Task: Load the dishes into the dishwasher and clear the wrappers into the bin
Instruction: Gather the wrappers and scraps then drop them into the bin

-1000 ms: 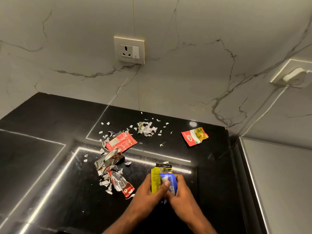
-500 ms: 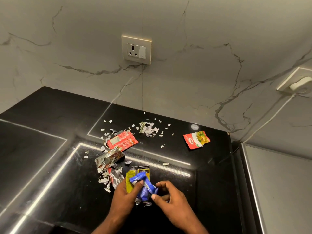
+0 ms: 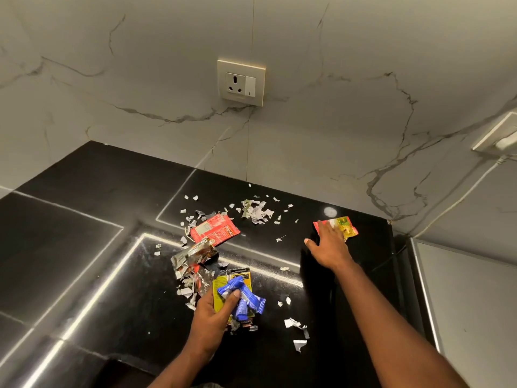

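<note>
- Wrappers: the crinkled blue wrapper (image 3: 242,299) and the flat yellow packet (image 3: 223,287) are pinched in the left hand (image 3: 214,313), low over the black glossy counter (image 3: 84,247).
- Half a second ago both hands worked this bundle; now the right hand (image 3: 328,245) has reached away, its fingers spread flat on the red-green sachet (image 3: 345,228).
- I judge the gathering is only partly done: a red wrapper (image 3: 215,232), a torn silver foil (image 3: 193,256) and paper scraps (image 3: 256,211) remain.

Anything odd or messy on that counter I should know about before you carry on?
Yes. Torn paper scraps are strewn over the black counter, some near the wall, more beside the crumpled silver wrapper and close to the front edge. They are too small and scattered to grab in one go.
</note>
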Demonstrator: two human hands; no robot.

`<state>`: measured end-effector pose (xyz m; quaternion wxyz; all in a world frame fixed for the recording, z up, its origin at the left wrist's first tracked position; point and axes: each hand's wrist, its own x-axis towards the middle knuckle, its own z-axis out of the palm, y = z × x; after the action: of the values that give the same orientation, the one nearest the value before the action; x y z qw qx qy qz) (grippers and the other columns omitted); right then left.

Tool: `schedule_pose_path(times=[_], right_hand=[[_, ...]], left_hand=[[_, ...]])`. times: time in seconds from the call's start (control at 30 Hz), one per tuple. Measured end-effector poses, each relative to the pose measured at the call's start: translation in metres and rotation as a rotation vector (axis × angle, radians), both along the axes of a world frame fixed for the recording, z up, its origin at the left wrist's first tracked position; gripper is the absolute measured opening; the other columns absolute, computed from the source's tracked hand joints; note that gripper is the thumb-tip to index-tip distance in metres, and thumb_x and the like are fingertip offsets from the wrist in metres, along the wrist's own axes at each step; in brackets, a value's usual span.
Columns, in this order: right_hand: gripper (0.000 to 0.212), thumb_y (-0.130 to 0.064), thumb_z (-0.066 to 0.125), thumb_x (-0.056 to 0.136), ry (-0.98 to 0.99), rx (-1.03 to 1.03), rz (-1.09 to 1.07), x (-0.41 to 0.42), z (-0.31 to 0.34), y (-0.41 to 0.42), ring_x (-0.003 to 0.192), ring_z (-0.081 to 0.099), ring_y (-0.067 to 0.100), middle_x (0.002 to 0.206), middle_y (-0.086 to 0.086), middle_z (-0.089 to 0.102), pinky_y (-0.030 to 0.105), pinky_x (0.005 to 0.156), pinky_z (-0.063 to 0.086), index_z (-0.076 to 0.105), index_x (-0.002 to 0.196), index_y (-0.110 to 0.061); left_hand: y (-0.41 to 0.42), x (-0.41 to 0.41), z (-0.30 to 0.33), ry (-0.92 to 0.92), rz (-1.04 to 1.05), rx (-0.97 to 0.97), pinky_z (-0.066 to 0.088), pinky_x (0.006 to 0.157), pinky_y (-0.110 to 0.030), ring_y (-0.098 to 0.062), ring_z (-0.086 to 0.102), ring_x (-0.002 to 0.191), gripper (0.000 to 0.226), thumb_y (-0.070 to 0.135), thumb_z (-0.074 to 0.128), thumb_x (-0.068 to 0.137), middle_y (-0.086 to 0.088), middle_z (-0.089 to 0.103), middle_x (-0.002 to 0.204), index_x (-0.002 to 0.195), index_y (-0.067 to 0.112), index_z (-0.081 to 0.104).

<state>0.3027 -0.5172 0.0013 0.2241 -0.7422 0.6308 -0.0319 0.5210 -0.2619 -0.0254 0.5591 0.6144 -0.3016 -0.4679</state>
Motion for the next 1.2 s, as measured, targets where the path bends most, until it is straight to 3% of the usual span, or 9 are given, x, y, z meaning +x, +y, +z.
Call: schedule_pose_path(times=[0.17, 0.4, 0.53, 0.63, 0.7, 0.87, 1.03, 1.13, 1.2], right_hand=[[0.064, -0.041, 0.063, 0.098, 0.005, -0.14, 0.215, 0.022, -0.023, 0.06, 0.14, 0.046, 0.028, 0.152, 0.002, 0.048, 0.046, 0.117, 0.039, 0.041, 0.156, -0.023], [0.06, -0.023, 0.062, 0.095, -0.054, -0.189, 0.5, 0.063, -0.034, 0.16, 0.122, 0.044, 0.02, 0.14, -0.003, 0.048, 0.038, 0.104, 0.048, 0.046, 0.153, -0.028], [0.034, -0.025, 0.06, 0.098, -0.052, -0.251, 0.477, 0.078, -0.041, 0.159, 0.124, 0.048, 0.025, 0.143, 0.0, 0.049, 0.04, 0.092, 0.056, 0.059, 0.132, -0.026], [0.012, -0.018, 0.067, 0.094, -0.044, -0.329, 0.49, 0.099, -0.046, 0.156, 0.103, 0.059, 0.027, 0.114, 0.0, 0.06, 0.042, 0.071, 0.057, 0.06, 0.103, -0.021], [0.022, -0.006, 0.074, 0.084, -0.069, -0.321, 0.5, 0.117, -0.046, 0.156, 0.087, 0.062, 0.028, 0.097, 0.003, 0.06, 0.042, 0.064, 0.053, 0.058, 0.092, -0.018], [0.011, -0.009, 0.062, 0.098, -0.218, -0.315, 0.493, 0.157, -0.034, 0.167, 0.092, 0.058, 0.023, 0.102, 0.001, 0.061, 0.038, 0.073, 0.049, 0.058, 0.102, -0.02], [0.01, -0.01, 0.069, 0.097, -0.436, -0.595, 0.503, 0.182, 0.009, 0.185, 0.093, 0.052, 0.022, 0.1, 0.0, 0.065, 0.036, 0.079, 0.047, 0.066, 0.103, -0.017], [0.009, -0.016, 0.071, 0.099, -0.524, -0.703, 0.659, 0.185, 0.025, 0.2, 0.103, 0.055, 0.023, 0.108, -0.001, 0.068, 0.033, 0.09, 0.045, 0.071, 0.108, -0.015], [0.012, -0.018, 0.07, 0.099, -0.564, -0.712, 0.809, 0.185, 0.022, 0.211, 0.107, 0.057, 0.024, 0.112, -0.001, 0.068, 0.034, 0.096, 0.046, 0.072, 0.111, -0.014]], left_hand=[[0.003, 0.001, -0.001, 0.027, 0.023, -0.013, 0.053, 0.101, -0.061, -0.034, 0.075, 0.103, 0.012, 0.027, 0.067, 0.101, -0.015, 0.078, 0.108, 0.11, 0.029, 0.074], [0.005, 0.0, 0.004, 0.06, 0.098, -0.02, 0.055, 0.099, -0.062, -0.037, 0.075, 0.104, 0.021, 0.024, 0.069, 0.1, -0.015, 0.078, 0.111, 0.12, 0.016, 0.072], [0.017, 0.011, 0.008, 0.083, 0.221, -0.029, 0.057, 0.096, -0.06, -0.038, 0.076, 0.099, 0.028, 0.039, 0.076, 0.09, -0.016, 0.079, 0.104, 0.109, 0.018, 0.078], [0.032, 0.031, 0.011, 0.091, 0.338, -0.055, 0.057, 0.094, -0.06, -0.046, 0.073, 0.099, 0.032, 0.04, 0.077, 0.086, -0.019, 0.078, 0.103, 0.106, 0.015, 0.078], [0.043, 0.047, 0.015, 0.106, 0.393, -0.067, 0.058, 0.093, -0.058, -0.049, 0.073, 0.1, 0.026, 0.033, 0.075, 0.089, -0.021, 0.078, 0.104, 0.106, 0.014, 0.077], [0.065, 0.079, 0.03, 0.223, 0.501, -0.078, 0.063, 0.084, -0.05, -0.039, 0.076, 0.093, 0.035, 0.024, 0.068, 0.093, -0.027, 0.076, 0.11, 0.116, -0.001, 0.071], [0.088, 0.105, 0.044, 0.482, 0.348, -0.064, 0.063, 0.07, -0.035, -0.029, 0.076, 0.089, 0.047, 0.031, 0.065, 0.096, -0.023, 0.073, 0.121, 0.132, 0.001, 0.066], [0.089, 0.109, 0.051, 0.602, 0.261, -0.075, 0.061, 0.095, -0.047, -0.034, 0.071, 0.113, 0.062, 0.046, 0.078, 0.087, -0.02, 0.068, 0.133, 0.136, 0.009, 0.067], [0.087, 0.11, 0.054, 0.646, 0.286, -0.044, 0.057, 0.1, -0.048, -0.039, 0.064, 0.126, 0.058, 0.047, 0.068, 0.093, -0.02, 0.066, 0.137, 0.138, 0.011, 0.066]])
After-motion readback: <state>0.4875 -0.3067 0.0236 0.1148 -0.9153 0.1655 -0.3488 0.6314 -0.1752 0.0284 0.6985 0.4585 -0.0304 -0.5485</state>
